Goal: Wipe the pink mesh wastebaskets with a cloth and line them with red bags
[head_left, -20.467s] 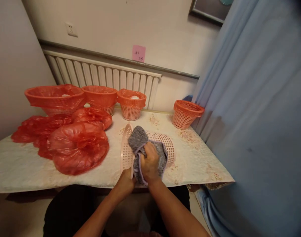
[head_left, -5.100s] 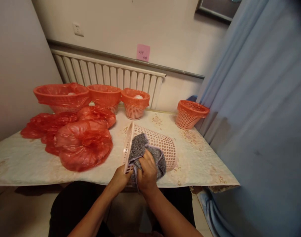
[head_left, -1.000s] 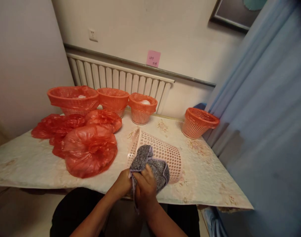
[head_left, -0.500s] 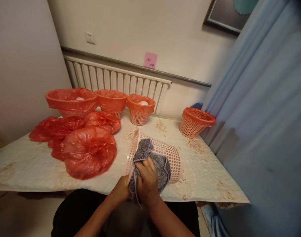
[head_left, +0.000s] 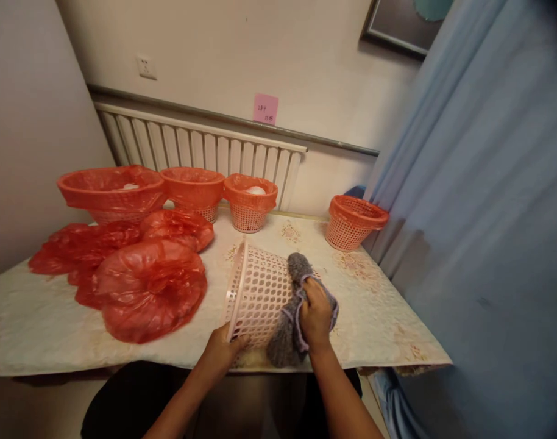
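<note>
A pale pink perforated plastic basket (head_left: 262,286) lies on its side on the table, its rim facing left. My left hand (head_left: 219,353) grips the lower part of that rim, thumb on the outside and the other fingers partly hidden. A grey cloth with purple edging (head_left: 285,338) is bunched in my right hand (head_left: 315,311), whose fingers are closed around it. The cloth presses against the basket's side near its base, covering that end.
Red plastic bags (head_left: 150,292) are heaped at the left of the flowered tablecloth (head_left: 388,317). Behind them stand bag-lined baskets (head_left: 247,218), and another lined basket (head_left: 347,231) is at the right beside a blue curtain (head_left: 470,201). A radiator (head_left: 200,143) runs along the wall.
My right hand has moved the cloth rightward along the basket, from near the rim to the base end. My left hand keeps its hold on the rim. The view has shifted slightly.
</note>
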Motion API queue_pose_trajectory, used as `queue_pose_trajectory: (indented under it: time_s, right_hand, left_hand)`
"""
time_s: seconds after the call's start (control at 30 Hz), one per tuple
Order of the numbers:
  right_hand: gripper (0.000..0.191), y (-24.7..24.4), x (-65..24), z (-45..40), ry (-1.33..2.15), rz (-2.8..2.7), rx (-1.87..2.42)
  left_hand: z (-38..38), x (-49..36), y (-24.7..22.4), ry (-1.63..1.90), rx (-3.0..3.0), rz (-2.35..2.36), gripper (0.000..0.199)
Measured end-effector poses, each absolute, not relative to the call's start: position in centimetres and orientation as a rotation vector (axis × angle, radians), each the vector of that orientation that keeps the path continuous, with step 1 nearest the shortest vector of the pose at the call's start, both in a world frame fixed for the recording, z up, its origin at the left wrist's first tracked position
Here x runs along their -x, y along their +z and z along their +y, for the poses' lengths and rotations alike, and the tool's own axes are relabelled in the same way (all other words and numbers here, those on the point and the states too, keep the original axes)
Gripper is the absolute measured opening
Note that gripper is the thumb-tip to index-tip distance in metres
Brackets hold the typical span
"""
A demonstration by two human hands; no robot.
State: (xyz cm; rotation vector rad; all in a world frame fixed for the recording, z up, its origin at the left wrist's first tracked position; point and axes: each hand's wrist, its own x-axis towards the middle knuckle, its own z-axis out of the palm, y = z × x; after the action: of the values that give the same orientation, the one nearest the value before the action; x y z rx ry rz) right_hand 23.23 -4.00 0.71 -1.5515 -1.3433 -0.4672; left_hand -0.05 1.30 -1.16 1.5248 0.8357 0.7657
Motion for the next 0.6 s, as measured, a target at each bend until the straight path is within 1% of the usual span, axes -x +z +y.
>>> queue_pose_trajectory:
  time_s: [0.13, 0.3, 0.43, 0.6]
  right_hand:
    - [0.045, -0.8, -27.7, -5.0, -0.480, -1.120, 1.681]
    - [0.043, -1.1, -27.6, -5.7, -0.431, -0.990, 1.711]
    - [0.039, 0.7, -25.2, -4.7, -0.392, -1.039, 1.665]
    - [0.039, 4.9, -20.9, -2.1, -0.248, -1.269, 1.499]
  left_hand:
    - [1.4, -0.3, -1.1, 0.770, -1.524, 0.838, 0.045]
    - [1.1, -0.3, -0.7, 0.766, -1.529, 0.860, 0.043]
    - [1.0, -0.1, -0.5, 0.757, -1.542, 0.831, 0.041]
    - [1.0, -0.2, -0.7, 0.737, -1.491, 0.823, 0.040]
